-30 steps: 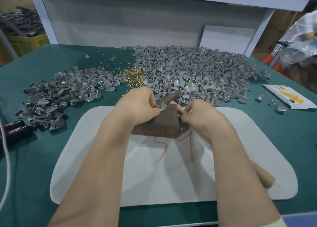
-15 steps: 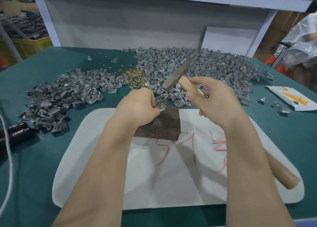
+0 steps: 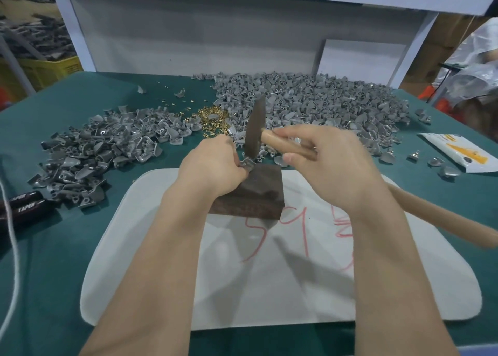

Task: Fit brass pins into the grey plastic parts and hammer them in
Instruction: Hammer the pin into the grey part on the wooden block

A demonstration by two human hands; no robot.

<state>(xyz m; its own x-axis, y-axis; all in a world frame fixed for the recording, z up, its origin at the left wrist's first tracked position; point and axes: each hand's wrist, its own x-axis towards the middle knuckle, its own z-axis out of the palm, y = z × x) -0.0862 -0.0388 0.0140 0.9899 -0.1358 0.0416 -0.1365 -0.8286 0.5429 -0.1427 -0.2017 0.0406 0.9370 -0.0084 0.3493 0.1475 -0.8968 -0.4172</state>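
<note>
My left hand [image 3: 213, 164] pinches a small grey plastic part [image 3: 247, 164] on the far left corner of a dark wooden block [image 3: 253, 194]. My right hand [image 3: 328, 161] grips the wooden handle of a hammer [image 3: 254, 130] close to its head. The metal head stands upright with its lower end right on the part. A heap of brass pins [image 3: 213, 120] lies just beyond my left hand. The pin in the part is hidden by the hammer and my fingers.
A large pile of grey parts [image 3: 310, 107] spreads across the back right, a second pile [image 3: 99, 151] at the left. The block sits on a white mat [image 3: 296, 288] with red writing. Black-handled pliers [image 3: 21, 207] lie at the left edge, a printed packet [image 3: 463, 151] at the right.
The hammer rose up and to the right half a second ago, then came back down onto the part. My left hand kept the part on the block throughout.
</note>
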